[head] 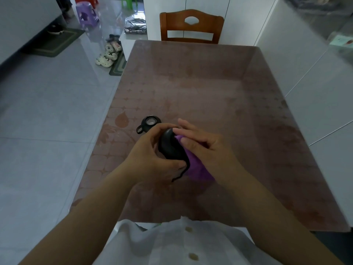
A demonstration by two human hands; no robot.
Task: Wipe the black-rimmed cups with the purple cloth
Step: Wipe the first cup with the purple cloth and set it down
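My left hand [150, 152] grips a black cup [171, 145], tipped on its side above the table, its dark underside facing me. My right hand [202, 144] presses the purple cloth [196, 169] against the cup's right side; the cloth hangs down below my fingers, edged with black trim. The held cup's mouth is hidden by the cloth and my fingers. A second black-rimmed cup [150, 123] with a small handle stands upright on the table just beyond my left hand.
The brown patterned table [210, 83] stretches ahead, with a wooden chair [191, 25] at its far end. White cabinets run along the right. On the tiled floor at the left lie shoes [108, 54], mats and plastic stools.
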